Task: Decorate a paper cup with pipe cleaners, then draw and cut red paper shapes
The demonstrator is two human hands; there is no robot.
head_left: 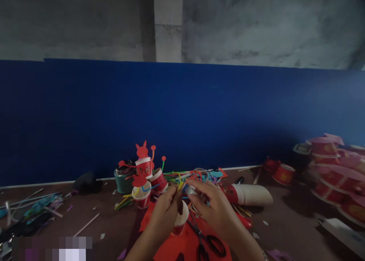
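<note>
My left hand [167,208] is closed in a pinch on a thin yellow straw [180,185] above the table. Close beside it, my right hand [212,204] curls its fingers around a small clear, shiny piece [191,190] that I cannot make out fully. Below the hands, a red and white paper cup [179,226] stands on red paper [168,251], partly hidden by my left hand. Dark-handled scissors [215,245] lie on that paper under my right wrist. Between and behind my fingers is a tangle of coloured strips [207,173].
Left of my hands stand decorated paper cups [142,196] with red cutouts and a teal jar [122,181]. A stack of paper cups [253,195] lies to the right. Red cup pieces [327,173] pile up far right. A blue panel [182,113] rises behind the table.
</note>
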